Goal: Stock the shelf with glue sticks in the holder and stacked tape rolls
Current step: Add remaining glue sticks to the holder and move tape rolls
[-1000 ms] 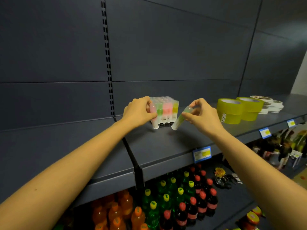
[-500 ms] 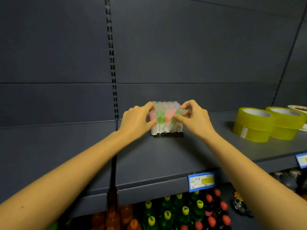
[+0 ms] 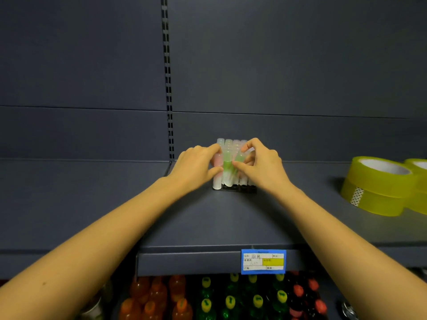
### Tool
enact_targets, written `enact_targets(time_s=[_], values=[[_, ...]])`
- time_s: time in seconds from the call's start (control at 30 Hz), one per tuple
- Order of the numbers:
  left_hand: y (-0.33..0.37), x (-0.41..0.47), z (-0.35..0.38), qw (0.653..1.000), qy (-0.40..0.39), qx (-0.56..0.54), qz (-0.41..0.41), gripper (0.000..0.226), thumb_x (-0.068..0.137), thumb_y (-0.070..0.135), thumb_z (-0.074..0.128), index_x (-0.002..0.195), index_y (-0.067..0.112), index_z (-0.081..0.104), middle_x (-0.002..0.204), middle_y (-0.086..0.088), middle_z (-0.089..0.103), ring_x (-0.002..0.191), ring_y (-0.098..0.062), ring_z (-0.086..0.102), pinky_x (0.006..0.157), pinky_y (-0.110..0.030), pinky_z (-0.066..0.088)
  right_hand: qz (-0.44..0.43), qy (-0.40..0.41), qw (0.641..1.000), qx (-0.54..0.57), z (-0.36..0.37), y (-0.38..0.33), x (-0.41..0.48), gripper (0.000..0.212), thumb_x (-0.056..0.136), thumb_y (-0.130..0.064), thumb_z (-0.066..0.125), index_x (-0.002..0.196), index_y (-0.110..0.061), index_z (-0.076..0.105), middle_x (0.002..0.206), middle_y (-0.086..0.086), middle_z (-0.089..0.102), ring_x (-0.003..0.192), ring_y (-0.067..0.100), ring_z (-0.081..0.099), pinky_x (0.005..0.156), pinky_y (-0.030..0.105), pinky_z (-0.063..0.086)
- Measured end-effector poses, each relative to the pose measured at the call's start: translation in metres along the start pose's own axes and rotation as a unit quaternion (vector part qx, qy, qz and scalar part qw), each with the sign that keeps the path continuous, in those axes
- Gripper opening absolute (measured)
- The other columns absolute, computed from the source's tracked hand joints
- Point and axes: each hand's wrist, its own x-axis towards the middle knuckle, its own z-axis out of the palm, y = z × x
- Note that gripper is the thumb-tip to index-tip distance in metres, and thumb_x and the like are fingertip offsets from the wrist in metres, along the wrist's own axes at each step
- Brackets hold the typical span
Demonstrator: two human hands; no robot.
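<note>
Nearest me, below the shelf's front edge, stand rows of glossy plastic bottles (image 3: 208,303) with orange, yellow and red caps. A blue-bordered paper price tag (image 3: 263,261) sits on the front lip, right of centre. The shelf (image 3: 208,222) itself is flat, matte, dark grey metal, and my two bare forearms reach across it.

Toward its back edge, near the left corner of this bay, a low black holder (image 3: 235,188) carries the glue sticks (image 3: 227,165). They are slim, frosted, translucent tubes with rounded caps, tinted pink and green, packed upright in rows.

My left hand (image 3: 196,165) is curled round the left side of the cluster, thumb and fingers gripping it. My right hand (image 3: 261,165) pinches a tilted green stick (image 3: 239,158) between thumb and forefinger, at the front of the cluster.

Well apart, toward the shelf's right end, lie wide, shiny yellow-green tape rolls (image 3: 379,188) with white cores, stacked.

Behind everything rises a smooth grey back panel (image 3: 277,65) with a slotted upright (image 3: 167,77).
</note>
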Motion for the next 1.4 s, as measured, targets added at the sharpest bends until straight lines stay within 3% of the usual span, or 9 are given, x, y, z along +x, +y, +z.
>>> enact_targets(time_s=[0.27, 0.37, 0.5, 0.6, 0.73, 0.87, 1.0, 1.17, 1.4], values=[[-0.001, -0.009, 0.001, 0.995, -0.005, 0.091, 0.032, 0.042, 0.097, 0.037, 0.043, 0.135, 0.02, 0.045, 0.111, -0.002, 0.055, 0.087, -0.027, 0.061, 0.068, -0.037, 0.047, -0.041, -0.014, 0.999, -0.024, 0.007, 0.003, 0.002, 0.027, 0.083, -0.031, 0.07, 0.096, -0.022, 0.048, 0.09, 0.003, 0.063, 0.088, 0.03, 0.062, 0.078, 0.04, 0.052], [-0.001, -0.007, -0.007, 0.989, -0.047, 0.136, 0.041, 0.046, 0.099, 0.033, 0.036, 0.145, 0.026, 0.032, 0.111, -0.002, 0.052, 0.09, -0.027, 0.059, 0.066, -0.035, 0.043, -0.084, -0.048, 0.987, -0.125, 0.003, -0.004, 0.004, 0.031, 0.088, -0.038, 0.062, 0.114, -0.023, 0.052, 0.107, 0.002, 0.059, 0.101, 0.027, 0.054, 0.073, 0.032, 0.044], [-0.007, -0.011, -0.021, 0.979, -0.081, 0.184, 0.032, 0.055, 0.099, 0.024, 0.034, 0.15, 0.029, 0.013, 0.119, -0.003, 0.047, 0.092, -0.027, 0.057, 0.065, -0.033, 0.04, -0.089, -0.094, 0.97, -0.206, -0.01, -0.013, 0.005, 0.04, 0.092, -0.037, 0.057, 0.13, -0.027, 0.048, 0.124, 0.002, 0.051, 0.119, 0.029, 0.045, 0.075, 0.035, 0.038], [-0.012, -0.021, -0.033, 0.978, -0.048, 0.201, -0.012, 0.048, 0.098, 0.015, 0.035, 0.145, 0.022, 0.031, 0.123, -0.001, 0.051, 0.096, -0.027, 0.057, 0.064, -0.031, 0.036, -0.076, -0.136, 0.962, -0.224, -0.017, -0.017, 0.007, 0.042, 0.094, -0.035, 0.053, 0.135, -0.03, 0.045, 0.133, 0.004, 0.047, 0.124, 0.032, 0.041, 0.081, 0.036, 0.039], [-0.021, -0.047, -0.053, 0.973, -0.04, 0.221, -0.06, 0.027, 0.096, 0.018, 0.038, 0.115, 0.014, 0.057, 0.113, -0.001, 0.058, 0.096, -0.028, 0.058, 0.065, -0.032, 0.038, -0.084, -0.164, 0.947, -0.263, -0.021, -0.03, 0.008, 0.055, 0.095, -0.032, 0.05, 0.145, -0.029, 0.029, 0.14, 0.008, 0.038, 0.123, 0.038, 0.043, 0.09, 0.041, 0.04], [-0.04, -0.086, -0.077, 0.966, -0.047, 0.202, -0.155, 0.026, 0.094, 0.021, 0.042, 0.11, 0.013, 0.06, 0.111, -0.002, 0.061, 0.097, -0.026, 0.059, 0.071, -0.033, 0.044, -0.165, -0.111, 0.963, -0.183, 0.004, -0.061, 0.0, 0.05, 0.095, -0.027, 0.049, 0.142, -0.023, 0.032, 0.132, 0.008, 0.043, 0.105, 0.035, 0.056, 0.079, 0.039, 0.046], [-0.066, -0.136, -0.102, 0.945, -0.045, 0.209, -0.246, 0.026, 0.093, 0.026, 0.045, 0.105, 0.013, 0.063, 0.11, -0.003, 0.064, 0.097, -0.028, 0.059, 0.076, -0.035, 0.046, -0.235, -0.188, 0.943, -0.143, 0.048, -0.11, -0.022, 0.042, 0.095, -0.031, 0.049, 0.135, -0.027, 0.041, 0.129, -0.001, 0.052, 0.113, 0.03, 0.054, 0.089, 0.039, 0.045], [-0.105, -0.207, -0.151, 0.913, -0.043, 0.244, -0.324, 0.026, 0.093, 0.03, 0.046, 0.105, 0.016, 0.064, 0.11, -0.002, 0.064, 0.1, -0.025, 0.059, 0.07, -0.031, 0.039, -0.297, -0.246, 0.914, -0.127, 0.104, -0.171, -0.045, 0.035, 0.096, -0.032, 0.047, 0.13, -0.028, 0.046, 0.124, -0.004, 0.059, 0.111, 0.023, 0.056, 0.083, 0.034, 0.045], [-0.174, -0.312, -0.23, 0.872, -0.028, 0.278, -0.401, 0.023, 0.089, 0.031, 0.05, 0.096, 0.017, 0.066, 0.104, -0.003, 0.067, 0.099, -0.027, 0.061, 0.075, -0.036, 0.048, -0.336, -0.285, 0.895, -0.063, 0.186, -0.279, -0.083, 0.029, 0.096, -0.031, 0.047, 0.124, -0.029, 0.053, 0.118, -0.005, 0.061, 0.108, 0.02, 0.057, 0.081, 0.033, 0.043]])
